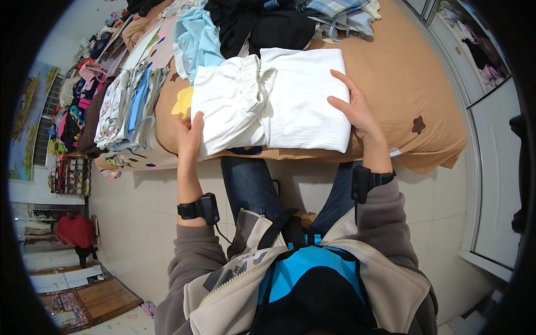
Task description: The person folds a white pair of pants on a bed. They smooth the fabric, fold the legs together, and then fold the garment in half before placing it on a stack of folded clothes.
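A folded white garment [307, 100] of ribbed cloth lies on the bed's tan sheet [402, 83], close to the near edge. Its left part [228, 104] has a gathered, elastic-looking band near the middle. My left hand [189, 134] is at the left edge, thumb on top of the cloth and the other fingers partly hidden. On the right side, my right hand [358, 106] touches the garment's edge, thumb and forefinger spread over it; the lower fingers are hidden. Whether either hand grips the cloth is not plain.
Folded clothes [130, 109] stand in a row at the left. Beyond the white garment lie a light blue garment [200, 39], black clothes [280, 31] and a plaid one [337, 6]. A wardrobe [496, 176] stands at the right. Part of another person [144, 25] shows at the top left.
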`<state>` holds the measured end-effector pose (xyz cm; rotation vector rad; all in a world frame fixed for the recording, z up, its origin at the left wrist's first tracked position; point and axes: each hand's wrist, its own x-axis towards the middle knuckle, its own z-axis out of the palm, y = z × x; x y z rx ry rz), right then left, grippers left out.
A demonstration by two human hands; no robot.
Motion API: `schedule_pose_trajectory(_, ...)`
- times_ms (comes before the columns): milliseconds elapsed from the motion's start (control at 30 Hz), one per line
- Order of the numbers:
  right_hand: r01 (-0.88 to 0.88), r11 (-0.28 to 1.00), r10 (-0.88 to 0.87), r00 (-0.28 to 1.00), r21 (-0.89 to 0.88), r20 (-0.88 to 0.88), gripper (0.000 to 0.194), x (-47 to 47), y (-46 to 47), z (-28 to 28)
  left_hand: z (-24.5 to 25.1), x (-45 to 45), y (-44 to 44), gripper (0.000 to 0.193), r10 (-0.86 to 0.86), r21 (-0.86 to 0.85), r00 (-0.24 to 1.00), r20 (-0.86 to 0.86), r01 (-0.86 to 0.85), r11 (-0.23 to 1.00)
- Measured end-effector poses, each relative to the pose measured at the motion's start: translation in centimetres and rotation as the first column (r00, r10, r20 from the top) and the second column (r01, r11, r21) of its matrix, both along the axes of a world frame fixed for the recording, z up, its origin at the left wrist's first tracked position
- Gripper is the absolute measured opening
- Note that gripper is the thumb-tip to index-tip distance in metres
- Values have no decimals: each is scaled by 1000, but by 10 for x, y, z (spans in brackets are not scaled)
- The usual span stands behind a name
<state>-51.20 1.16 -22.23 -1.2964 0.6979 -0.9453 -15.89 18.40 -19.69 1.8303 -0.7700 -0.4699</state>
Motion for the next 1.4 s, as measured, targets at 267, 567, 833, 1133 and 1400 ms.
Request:
schedule_pose_trajectory(267,-69,991,49,985,112,166,61,-12,-26,-2,1,-1,-2,61,-222,-18,930,-293,226,974)
schedule_pose_trajectory(567,-47,996,56,992,80,-111,69,-109,-75,31,-34,-94,-16,85,-232,-161,972,-29,225,961)
schedule_pose_trajectory(833,40,996,-26,984,76,-174,78,-108,-74,13,17,-178,-55,58,-299,-46,516,803,553,832)
schedule_pose_trajectory(1133,88,992,-67,975,89,-210,78,-108,-73,14,-2,-196,-94,43,-351,159,352,868,472,867)
schedule_pose_trajectory(1400,133,983,-96,961,129,-259,70,-106,-74,15,-12,-193,-96,51,-400,261,273,875,429,865)
